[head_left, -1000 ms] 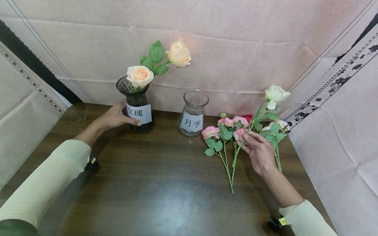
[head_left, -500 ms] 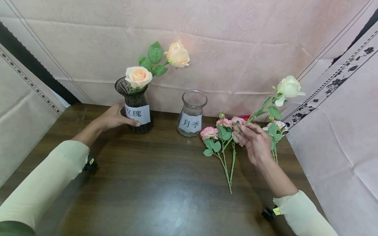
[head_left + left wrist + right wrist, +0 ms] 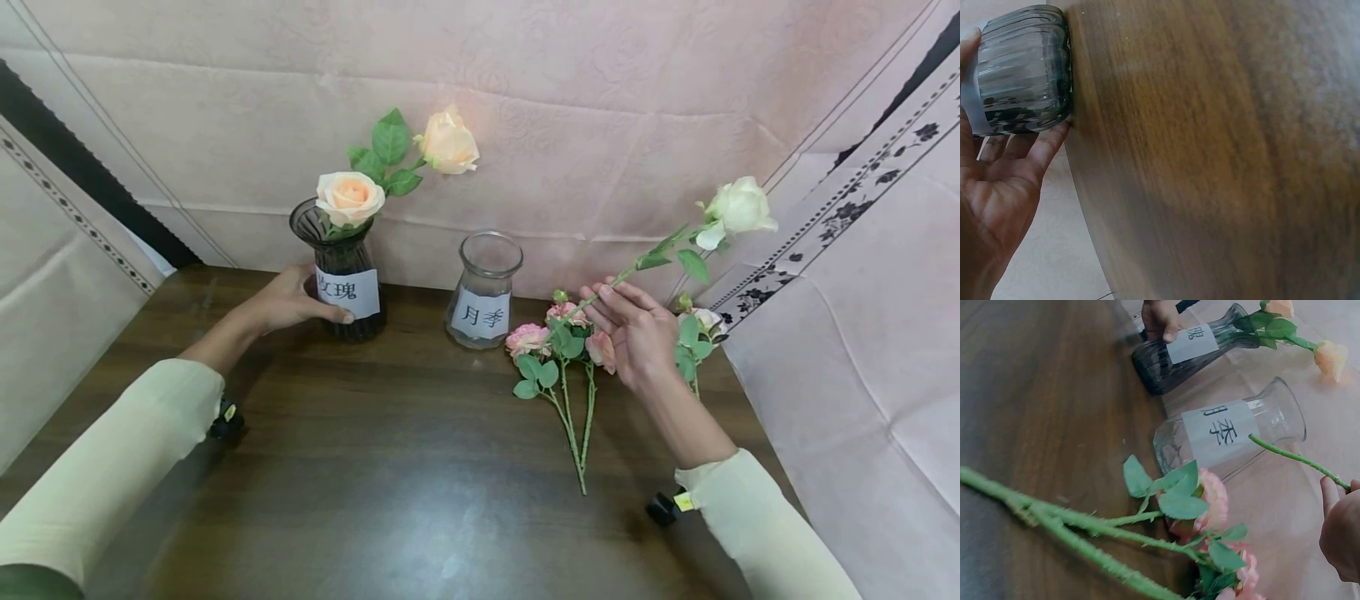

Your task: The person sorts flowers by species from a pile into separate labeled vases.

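My left hand (image 3: 288, 300) grips a dark ribbed glass vase (image 3: 347, 254) that bears a paper label; the thumb lies across the front. Two peach roses (image 3: 350, 198) with green leaves stand in this vase. Between thumb and fingers, my right hand (image 3: 639, 333) pinches the green stem of a white rose (image 3: 738, 207). The bloom points up to the right, and the cut stem end (image 3: 1257, 439) shows in the right wrist view, by the label of a clear glass vase (image 3: 491, 271). That vase stands upright in the middle, touched by neither hand.
Below the right hand, a branched spray of pink flowers (image 3: 528, 339) lies on the brown wooden table (image 3: 360, 467). Another white flower (image 3: 708, 320) with leaves lies at the right. A pale cloth (image 3: 570, 167) hangs directly behind the vases.
My right hand has lifted the white rose off the table, raising it as the stem tilts toward level. The left hand keeps its grip on the dark vase.
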Demonstrator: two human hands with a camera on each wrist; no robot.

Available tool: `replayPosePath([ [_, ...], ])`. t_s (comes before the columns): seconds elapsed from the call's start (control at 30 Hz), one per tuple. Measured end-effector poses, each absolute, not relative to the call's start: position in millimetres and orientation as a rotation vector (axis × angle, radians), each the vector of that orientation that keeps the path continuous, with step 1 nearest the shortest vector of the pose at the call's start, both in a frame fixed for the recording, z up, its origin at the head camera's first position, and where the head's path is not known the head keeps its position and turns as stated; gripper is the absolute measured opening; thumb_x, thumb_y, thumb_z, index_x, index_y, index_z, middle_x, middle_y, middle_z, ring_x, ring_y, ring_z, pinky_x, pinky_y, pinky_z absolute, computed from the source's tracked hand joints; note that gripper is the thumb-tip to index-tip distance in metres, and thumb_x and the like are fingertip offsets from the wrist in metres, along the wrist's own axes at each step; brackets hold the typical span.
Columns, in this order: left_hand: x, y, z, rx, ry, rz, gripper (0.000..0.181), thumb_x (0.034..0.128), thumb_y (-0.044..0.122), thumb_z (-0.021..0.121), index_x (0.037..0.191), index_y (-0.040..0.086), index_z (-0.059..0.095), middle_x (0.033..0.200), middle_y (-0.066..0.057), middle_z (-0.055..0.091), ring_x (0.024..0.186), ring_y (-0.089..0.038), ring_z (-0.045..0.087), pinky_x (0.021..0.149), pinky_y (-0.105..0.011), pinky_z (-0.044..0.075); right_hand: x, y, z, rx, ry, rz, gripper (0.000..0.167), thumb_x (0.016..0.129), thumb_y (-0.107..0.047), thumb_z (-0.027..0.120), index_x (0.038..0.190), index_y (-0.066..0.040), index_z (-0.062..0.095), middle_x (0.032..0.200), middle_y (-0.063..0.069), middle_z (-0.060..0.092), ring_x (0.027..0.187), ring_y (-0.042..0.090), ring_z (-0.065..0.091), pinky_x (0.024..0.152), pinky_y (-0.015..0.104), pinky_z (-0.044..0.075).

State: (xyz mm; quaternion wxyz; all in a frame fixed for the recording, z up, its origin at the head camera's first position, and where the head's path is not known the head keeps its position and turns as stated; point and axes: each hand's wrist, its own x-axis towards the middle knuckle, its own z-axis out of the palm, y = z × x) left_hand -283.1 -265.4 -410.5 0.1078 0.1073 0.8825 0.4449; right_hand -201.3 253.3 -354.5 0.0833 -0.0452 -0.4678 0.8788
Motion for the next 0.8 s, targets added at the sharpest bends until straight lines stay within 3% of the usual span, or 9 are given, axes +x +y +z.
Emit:
replayPosePath([
  [0.33,-284.4,-263.0,-410.4,0.311,2.588,1.31,0.082,0.0921,0.032,0.096,0.158,0.006,0.055,0.154,-0.021,0.068,0.141,-0.036,0.065,0.122,-0.055,0.048,-214.8,234.2,-340.1,-0.093,-1.35,2.621,0.007,0.101,0.006,0.079,0.107,0.003,0.076,0.099,0.011,0.088,0.096,0.029,0.088,0.091,0.042,0.069],
  [0.8,-282.0,-264.3,-408.6,0.301,2.59,1.309,0.082,0.0919,0.032,0.096,0.157,0.005,0.056,0.153,-0.022,0.068,0.141,-0.037,0.065,0.124,-0.057,0.048,-222.8,190.0,-314.0,0.063,-1.336,2.596,0.012,0.105,0.009,0.072,0.112,0.003,0.08,0.098,0.013,0.087,0.094,0.027,0.088,0.09,0.043,0.069],
])
